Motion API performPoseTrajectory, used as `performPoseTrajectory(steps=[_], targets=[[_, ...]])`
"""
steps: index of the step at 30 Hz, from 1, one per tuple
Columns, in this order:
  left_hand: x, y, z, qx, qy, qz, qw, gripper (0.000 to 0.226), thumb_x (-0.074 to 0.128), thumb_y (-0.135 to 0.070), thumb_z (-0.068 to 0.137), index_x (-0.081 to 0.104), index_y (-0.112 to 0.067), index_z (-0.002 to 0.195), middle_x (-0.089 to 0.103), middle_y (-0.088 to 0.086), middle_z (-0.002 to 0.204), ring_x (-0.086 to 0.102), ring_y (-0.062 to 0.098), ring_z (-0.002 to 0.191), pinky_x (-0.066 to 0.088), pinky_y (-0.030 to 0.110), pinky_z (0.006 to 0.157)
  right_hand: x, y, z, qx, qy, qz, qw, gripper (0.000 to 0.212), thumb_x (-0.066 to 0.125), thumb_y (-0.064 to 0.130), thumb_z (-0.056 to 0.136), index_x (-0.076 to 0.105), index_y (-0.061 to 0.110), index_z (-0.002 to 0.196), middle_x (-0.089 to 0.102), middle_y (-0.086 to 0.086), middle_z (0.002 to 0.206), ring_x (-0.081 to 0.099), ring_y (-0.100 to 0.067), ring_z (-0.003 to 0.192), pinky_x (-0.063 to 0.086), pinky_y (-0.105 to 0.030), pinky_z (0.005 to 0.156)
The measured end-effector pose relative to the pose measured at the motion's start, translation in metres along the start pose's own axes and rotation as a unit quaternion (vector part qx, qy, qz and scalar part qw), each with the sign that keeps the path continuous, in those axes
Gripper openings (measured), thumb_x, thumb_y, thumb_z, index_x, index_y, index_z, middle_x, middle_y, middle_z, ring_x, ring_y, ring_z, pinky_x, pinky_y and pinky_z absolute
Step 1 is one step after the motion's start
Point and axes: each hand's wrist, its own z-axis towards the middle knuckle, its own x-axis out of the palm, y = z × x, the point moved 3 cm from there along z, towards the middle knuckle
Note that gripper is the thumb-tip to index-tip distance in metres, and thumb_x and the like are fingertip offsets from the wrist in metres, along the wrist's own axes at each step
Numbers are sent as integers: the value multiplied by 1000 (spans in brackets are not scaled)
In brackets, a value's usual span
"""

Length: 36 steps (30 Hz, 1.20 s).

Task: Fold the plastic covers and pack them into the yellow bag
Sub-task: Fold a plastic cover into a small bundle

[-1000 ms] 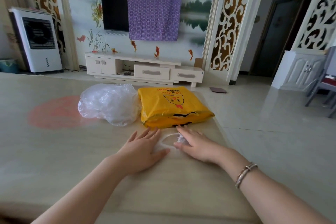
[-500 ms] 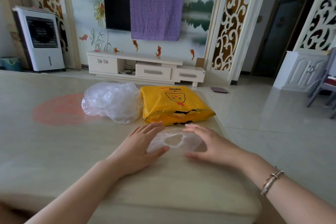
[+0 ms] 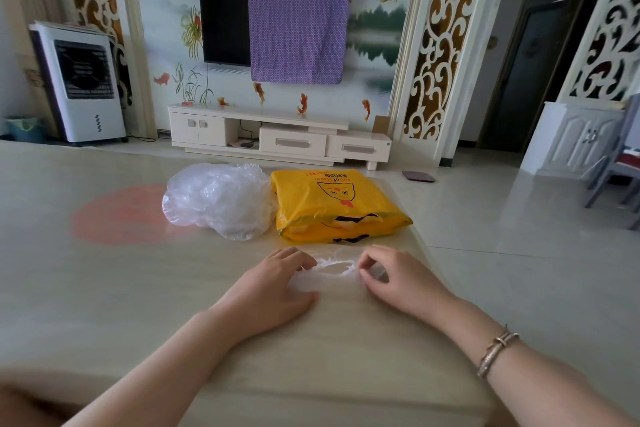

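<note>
A clear plastic cover (image 3: 330, 269) lies flat on the beige table (image 3: 104, 288), just in front of the yellow bag (image 3: 337, 206). My left hand (image 3: 273, 291) rests on the cover's left side with its fingers curled onto the plastic. My right hand (image 3: 394, 276) pinches the crinkled elastic edge at the cover's right side. A loose heap of more clear plastic covers (image 3: 218, 199) sits to the left of the yellow bag, touching it.
The table's right edge (image 3: 436, 274) runs close beside my right hand, with tiled floor beyond. A TV stand (image 3: 277, 135), a white air cooler (image 3: 81, 83) and a chair (image 3: 620, 163) stand further off.
The cover was spread out between my flat hands half a second ago. Now both hands have curled their fingers onto it, and the cover is drawn narrower.
</note>
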Motion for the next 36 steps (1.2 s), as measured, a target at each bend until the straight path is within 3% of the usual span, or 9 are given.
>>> performPoseTrajectory(steps=[4,8,10,15,19,22,25,30,36], targets=[[-3,7,-1,-12,-15,-11,1000,36,57,-19,81,62,-26,115,58,-15,116,54,8,109,49,31,91,2,-3,-2,20,49,47,998,25,64,48,86,60,34,106,60,19,106,55,5,102,49,-17,83],[-4,9,-1,-9,-40,-40,998,37,46,-22,79,68,-25,108,64,-14,107,60,9,98,51,32,84,3,-1,-1,-12,38,-9,999,17,65,34,89,61,29,104,57,21,105,52,6,98,41,-9,81],[-4,9,-1,-16,-55,-53,997,36,44,-27,83,69,-27,109,66,-14,108,62,9,97,52,31,83,3,2,1,-15,8,-20,1000,4,60,28,93,59,24,94,57,17,98,53,2,92,40,-11,75],[-6,12,-2,-56,-75,-50,994,27,45,-35,92,69,-22,96,68,-11,94,63,15,86,52,34,76,3,0,4,61,-23,95,993,17,50,24,98,61,23,86,67,9,88,62,-6,85,52,-29,79],[-9,12,-1,-115,-109,-45,986,25,52,-29,95,65,-18,77,61,-4,68,55,20,69,47,34,66,4,-2,8,101,-43,142,984,25,42,26,101,58,26,82,62,-3,83,55,-19,76,41,-31,67],[-7,8,4,-160,-141,-76,974,39,52,-30,95,48,-16,59,43,-1,55,39,16,56,32,31,55,8,-1,10,110,-37,180,977,31,48,51,93,57,24,80,66,-2,81,59,-18,74,48,-37,72],[-7,6,8,-192,-165,-110,961,42,51,-35,97,55,-9,64,46,1,54,38,17,55,31,31,54,14,1,9,110,3,179,978,52,57,74,74,58,23,84,65,1,86,54,-6,72,46,-27,70],[-9,9,12,-204,-184,-113,955,43,51,-38,97,64,-8,69,53,2,56,46,20,57,34,31,55,11,-5,13,93,-36,167,981,14,64,28,93,65,18,82,66,6,80,55,1,71,43,-20,68],[-10,11,10,-217,-196,-106,950,41,54,-39,95,65,-9,70,61,6,64,57,25,67,46,38,61,6,-14,20,148,15,228,962,35,49,23,101,70,19,73,71,0,78,63,-4,70,50,-22,75]])
